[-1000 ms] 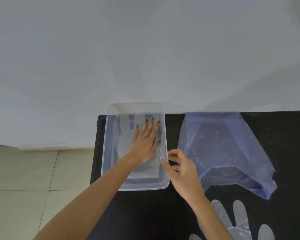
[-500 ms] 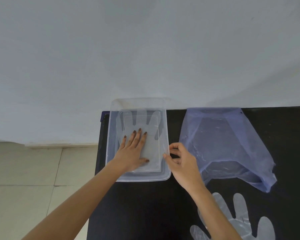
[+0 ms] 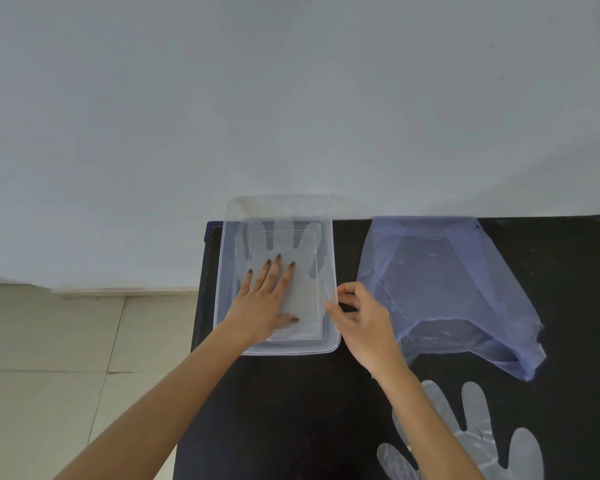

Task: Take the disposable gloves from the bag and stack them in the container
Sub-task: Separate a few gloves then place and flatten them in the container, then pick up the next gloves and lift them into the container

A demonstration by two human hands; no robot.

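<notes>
Pale wall rises behind the black desk (image 3: 291, 410). On it sits the clear container (image 3: 329, 216), where my left hand (image 3: 262, 303) lies flat, fingers spread, grip released, pressing a glove (image 3: 291, 237) onto the floor of the box. My right hand (image 3: 364, 323) pinches the container's right rim. Just right lies the blue bag (image 3: 444, 289); 1 more glove (image 3: 478, 441) rests near me.

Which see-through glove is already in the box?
The glove under the left hand, lying flat inside the clear box. The other glove lies on the black table, near the right arm.
</notes>
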